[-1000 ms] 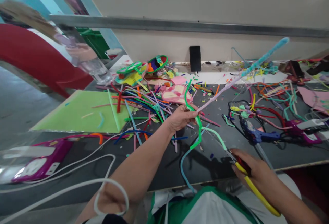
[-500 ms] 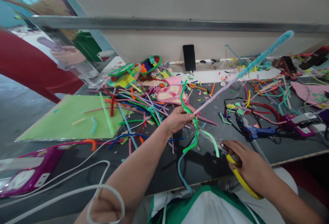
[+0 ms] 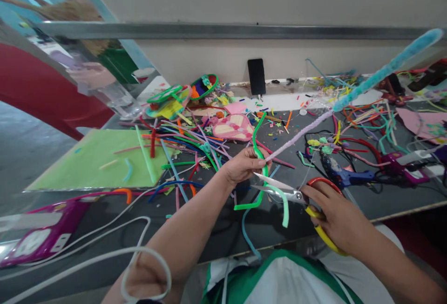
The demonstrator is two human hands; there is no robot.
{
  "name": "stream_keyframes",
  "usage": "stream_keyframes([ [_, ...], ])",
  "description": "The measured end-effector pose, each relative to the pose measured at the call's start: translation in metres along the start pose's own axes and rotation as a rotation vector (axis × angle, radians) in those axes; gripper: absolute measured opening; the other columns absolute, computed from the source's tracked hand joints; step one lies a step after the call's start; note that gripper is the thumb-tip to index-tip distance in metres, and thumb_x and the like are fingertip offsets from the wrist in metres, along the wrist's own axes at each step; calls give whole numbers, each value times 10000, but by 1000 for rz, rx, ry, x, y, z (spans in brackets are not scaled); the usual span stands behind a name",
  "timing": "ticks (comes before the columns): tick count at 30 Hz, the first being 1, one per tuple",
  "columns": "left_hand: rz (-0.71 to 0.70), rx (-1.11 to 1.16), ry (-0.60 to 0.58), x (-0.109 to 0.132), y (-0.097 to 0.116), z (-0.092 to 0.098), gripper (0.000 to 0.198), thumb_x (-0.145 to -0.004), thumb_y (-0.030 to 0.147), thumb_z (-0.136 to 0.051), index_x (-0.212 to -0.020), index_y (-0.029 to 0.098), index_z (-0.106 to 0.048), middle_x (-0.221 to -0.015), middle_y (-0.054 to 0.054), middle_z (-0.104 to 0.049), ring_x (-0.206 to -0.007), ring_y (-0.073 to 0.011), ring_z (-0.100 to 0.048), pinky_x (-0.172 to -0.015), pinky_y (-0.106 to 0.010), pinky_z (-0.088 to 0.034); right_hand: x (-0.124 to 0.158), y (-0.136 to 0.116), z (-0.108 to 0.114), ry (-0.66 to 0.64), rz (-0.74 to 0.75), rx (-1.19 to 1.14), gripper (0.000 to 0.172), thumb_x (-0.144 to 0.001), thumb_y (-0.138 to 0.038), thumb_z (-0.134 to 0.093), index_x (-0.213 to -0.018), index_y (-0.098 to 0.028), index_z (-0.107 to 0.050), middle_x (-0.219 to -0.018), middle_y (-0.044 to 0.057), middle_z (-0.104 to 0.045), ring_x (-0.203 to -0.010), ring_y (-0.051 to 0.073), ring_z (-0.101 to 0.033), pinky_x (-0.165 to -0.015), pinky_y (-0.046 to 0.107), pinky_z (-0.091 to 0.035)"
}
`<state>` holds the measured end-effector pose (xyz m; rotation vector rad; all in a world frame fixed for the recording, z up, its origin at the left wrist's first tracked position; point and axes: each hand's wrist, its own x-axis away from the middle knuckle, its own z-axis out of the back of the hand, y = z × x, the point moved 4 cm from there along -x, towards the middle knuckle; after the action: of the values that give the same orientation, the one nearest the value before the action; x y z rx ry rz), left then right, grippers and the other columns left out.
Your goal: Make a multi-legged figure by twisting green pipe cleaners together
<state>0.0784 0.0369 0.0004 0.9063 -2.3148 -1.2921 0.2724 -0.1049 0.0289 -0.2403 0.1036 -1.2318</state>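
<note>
Between the fingertips of my left hand is a pipe cleaner flower stem, lilac near the hand and fuzzy blue toward its far end, tilted up to the right. Bent green pipe cleaners are gripped with it, and a paler green end hangs down. My right hand is closed around the red and yellow handles of scissors. Their blades are spread, with the green pipe cleaner between them just below my left fingers. Whether the blades touch it, I cannot tell.
Many loose pipe cleaners lie left of centre beside a green sheet. A blue glue gun rests at right. A phone leans on the back wall. White cables loop at lower left, near a purple power strip.
The scissors have opened and moved left, bringing their blades around the green pipe cleaner. The stem has swung lower to the right, and my left hand has shifted slightly.
</note>
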Motion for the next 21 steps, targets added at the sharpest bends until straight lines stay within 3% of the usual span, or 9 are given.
stream_keyframes([
  [4, 20, 3, 10, 0, 0, 0, 305, -580, 303, -816, -752, 116, -647, -628, -26, -639, -492, -125, -573, -452, -218, -425, -4, -4, 4, 32, 21, 22, 533, -730, -98, -557, -1221, -280, -461, -1076, 70, -550, -870, 204, -571, -738, 315, -460],
  [13, 69, -43, 67, 1, 1, 0, 307, -560, 296, -830, -747, 110, -674, -613, -32, -650, -494, -116, -587, -450, -189, -428, -5, 3, -2, -20, -11, 75, 370, -730, -135, -547, -1070, -272, -499, -1000, 36, -553, -690, 159, -544, -591, 270, -385],
  [21, 82, -56, 74, 1, -1, 2, 327, -558, 302, -830, -764, 108, -666, -643, -30, -657, -488, -109, -583, -470, -202, -443, -7, 7, -5, -27, 2, 33, 343, -692, -96, -515, -996, -253, -517, -937, 27, -560, -698, 147, -535, -587, 244, -363],
])
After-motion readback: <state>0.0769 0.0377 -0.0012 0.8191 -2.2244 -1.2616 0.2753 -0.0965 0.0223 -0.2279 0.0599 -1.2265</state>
